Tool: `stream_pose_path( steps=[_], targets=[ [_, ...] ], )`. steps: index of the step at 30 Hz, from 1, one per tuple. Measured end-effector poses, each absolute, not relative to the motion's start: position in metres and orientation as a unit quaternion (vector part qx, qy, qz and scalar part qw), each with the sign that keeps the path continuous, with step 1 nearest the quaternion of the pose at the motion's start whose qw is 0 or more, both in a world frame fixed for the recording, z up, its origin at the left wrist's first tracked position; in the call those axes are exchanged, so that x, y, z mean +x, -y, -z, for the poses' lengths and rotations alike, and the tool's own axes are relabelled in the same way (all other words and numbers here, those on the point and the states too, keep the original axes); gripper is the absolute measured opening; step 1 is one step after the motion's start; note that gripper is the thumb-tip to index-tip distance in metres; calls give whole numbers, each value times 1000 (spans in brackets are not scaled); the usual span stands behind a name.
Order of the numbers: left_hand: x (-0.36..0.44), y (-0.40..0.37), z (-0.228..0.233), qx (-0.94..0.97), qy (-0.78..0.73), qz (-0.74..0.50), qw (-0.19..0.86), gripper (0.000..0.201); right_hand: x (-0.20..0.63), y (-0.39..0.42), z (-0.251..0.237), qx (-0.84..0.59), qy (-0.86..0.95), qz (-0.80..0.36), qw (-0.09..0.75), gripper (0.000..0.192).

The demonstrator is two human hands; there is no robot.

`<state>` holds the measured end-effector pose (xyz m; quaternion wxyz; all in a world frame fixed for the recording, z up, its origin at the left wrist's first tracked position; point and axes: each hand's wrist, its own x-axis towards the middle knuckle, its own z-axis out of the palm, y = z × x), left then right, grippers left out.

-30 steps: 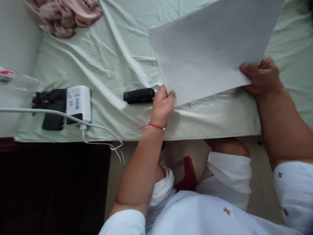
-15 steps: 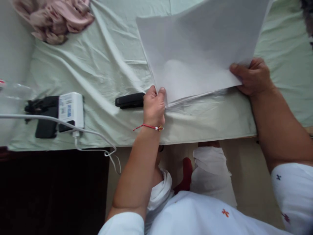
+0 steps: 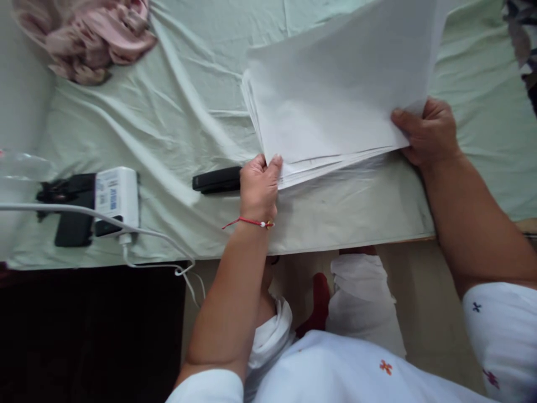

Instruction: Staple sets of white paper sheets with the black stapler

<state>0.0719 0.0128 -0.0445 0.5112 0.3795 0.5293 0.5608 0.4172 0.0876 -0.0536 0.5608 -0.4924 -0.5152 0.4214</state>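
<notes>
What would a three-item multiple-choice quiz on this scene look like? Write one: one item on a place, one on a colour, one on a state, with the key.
1. Where does the black stapler lie?
A. on the sheet just beside the left hand
B. on top of the paper
C. on the floor

2. What colour is the thread on the left wrist?
A. blue
B. red
C. green

3. How is the stack of paper held?
A. by the left hand alone
B. by no hand, lying flat
C. by both hands at its near corners

Key: 1 A, the stapler lies next to the knuckles; 2 B, the thread shows red; 3 C, the right hand pinches the other corner.
</notes>
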Motion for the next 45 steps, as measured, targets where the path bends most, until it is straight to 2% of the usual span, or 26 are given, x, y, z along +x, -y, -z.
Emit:
stream_pose_path(
  steps=[8,15,21,25,27,31,38,45],
  targets=[
    [75,-6,24,321,-577,-538,524,23,414,-87,52,-485,507,-415,580,59],
    [77,0,21,324,-596,-526,513,48,419,-88,54,-481,503,-418,585,58],
    [82,6,-1,313,-592,-495,553,28,428,-95,60,-476,511,-419,580,67],
    [85,6,-10,299,-625,-488,530,50,427,-96,59,-465,512,-420,588,68],
    [86,5,-11,289,-631,-484,533,52,426,-95,57,-458,510,-422,594,66],
    [83,7,-10,292,-609,-476,564,42,426,-94,56,-456,497,-422,606,62],
    [81,7,-5,309,-610,-474,556,55,430,-97,60,-469,503,-417,594,59],
    [79,3,8,279,-599,-518,544,51,433,-97,60,-471,488,-435,592,59]
  ],
)
